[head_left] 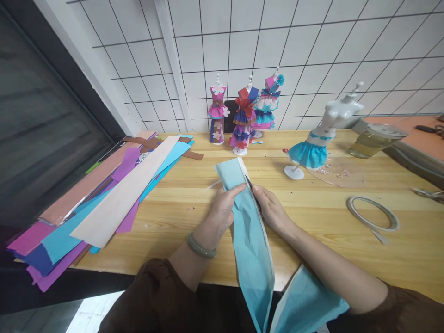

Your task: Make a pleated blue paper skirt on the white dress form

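Observation:
A long light-blue strip (248,236) with a white edge lies across the middle of the table and hangs over its front, with another part of it under my right forearm. My left hand (224,203) is closed on the strip's left side, thumb on top. My right hand (270,206) is closed around a small dark tool (249,183), perhaps scissors or a blade, whose tip touches the strip near its white edge. Most of the tool is hidden by my fingers.
Coloured paper strips (114,199) are piled at the left. Small dressed mannequins (245,115) stand near the tiled wall. A mannequin in a blue skirt (308,155), a roll of tape (373,213) and a lidded container (373,141) are on the right of the wooden table (312,222).

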`<state>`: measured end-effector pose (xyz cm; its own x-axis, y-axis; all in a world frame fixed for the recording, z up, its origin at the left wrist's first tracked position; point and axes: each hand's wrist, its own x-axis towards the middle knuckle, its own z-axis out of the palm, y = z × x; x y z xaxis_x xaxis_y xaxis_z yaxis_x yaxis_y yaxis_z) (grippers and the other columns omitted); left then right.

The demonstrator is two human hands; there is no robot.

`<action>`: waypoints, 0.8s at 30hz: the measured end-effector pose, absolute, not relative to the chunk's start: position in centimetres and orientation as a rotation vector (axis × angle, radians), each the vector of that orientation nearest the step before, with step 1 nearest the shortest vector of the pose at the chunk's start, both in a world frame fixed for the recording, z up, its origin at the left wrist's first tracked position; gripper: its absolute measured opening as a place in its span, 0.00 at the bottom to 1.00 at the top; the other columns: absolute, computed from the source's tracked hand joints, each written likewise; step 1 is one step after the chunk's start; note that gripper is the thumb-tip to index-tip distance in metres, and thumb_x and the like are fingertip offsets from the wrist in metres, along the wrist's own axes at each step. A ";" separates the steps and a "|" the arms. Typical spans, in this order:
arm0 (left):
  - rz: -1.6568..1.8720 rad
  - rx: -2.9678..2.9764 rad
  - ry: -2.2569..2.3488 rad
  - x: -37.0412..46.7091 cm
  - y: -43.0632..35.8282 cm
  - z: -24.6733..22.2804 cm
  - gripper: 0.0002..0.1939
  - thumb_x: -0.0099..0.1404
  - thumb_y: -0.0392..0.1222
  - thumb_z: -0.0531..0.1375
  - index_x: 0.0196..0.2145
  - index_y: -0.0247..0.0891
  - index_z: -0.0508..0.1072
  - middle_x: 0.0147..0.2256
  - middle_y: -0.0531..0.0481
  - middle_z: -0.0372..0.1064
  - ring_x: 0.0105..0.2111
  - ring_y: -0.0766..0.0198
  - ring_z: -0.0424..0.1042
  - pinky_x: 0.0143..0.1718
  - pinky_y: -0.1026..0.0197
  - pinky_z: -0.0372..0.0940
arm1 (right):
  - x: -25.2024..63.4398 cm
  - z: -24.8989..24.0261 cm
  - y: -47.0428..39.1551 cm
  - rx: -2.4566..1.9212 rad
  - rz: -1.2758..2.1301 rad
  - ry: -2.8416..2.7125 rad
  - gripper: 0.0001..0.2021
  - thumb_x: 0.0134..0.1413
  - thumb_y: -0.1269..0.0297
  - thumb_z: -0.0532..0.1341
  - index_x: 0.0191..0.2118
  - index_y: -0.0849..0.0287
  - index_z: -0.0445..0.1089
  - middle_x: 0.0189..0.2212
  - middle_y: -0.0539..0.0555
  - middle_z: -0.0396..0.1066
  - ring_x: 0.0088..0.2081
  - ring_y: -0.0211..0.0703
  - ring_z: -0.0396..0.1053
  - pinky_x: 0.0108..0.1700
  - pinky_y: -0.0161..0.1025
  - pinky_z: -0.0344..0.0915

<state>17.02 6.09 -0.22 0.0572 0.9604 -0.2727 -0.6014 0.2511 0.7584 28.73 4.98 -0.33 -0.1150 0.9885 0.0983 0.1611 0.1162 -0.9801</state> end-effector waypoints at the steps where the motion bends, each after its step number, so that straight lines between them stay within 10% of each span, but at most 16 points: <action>1: 1.268 0.516 0.872 17.0 6.1 -0.2 0.15 0.44 0.38 0.69 0.32 0.33 0.76 0.31 0.46 0.75 0.30 0.60 0.73 0.38 0.57 0.65 | 28.7 -0.3 5.0 -1.200 1.119 -1.462 0.21 0.54 0.43 0.52 0.29 0.58 0.65 0.26 0.51 0.66 0.31 0.42 0.62 0.35 0.37 0.62; 24: 1.285 0.485 0.834 17.2 6.1 -0.4 0.17 0.43 0.37 0.69 0.33 0.33 0.76 0.32 0.46 0.76 0.31 0.61 0.73 0.38 0.58 0.65 | 28.7 -0.8 5.1 -1.212 1.105 -1.426 0.20 0.55 0.45 0.52 0.27 0.58 0.63 0.24 0.50 0.64 0.29 0.41 0.61 0.32 0.36 0.61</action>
<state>17.18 6.08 -0.43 0.0580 0.9615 -0.2688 -0.6369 0.2430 0.7316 28.71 5.14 -0.81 -0.0798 0.9922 0.0960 0.1545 0.1075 -0.9821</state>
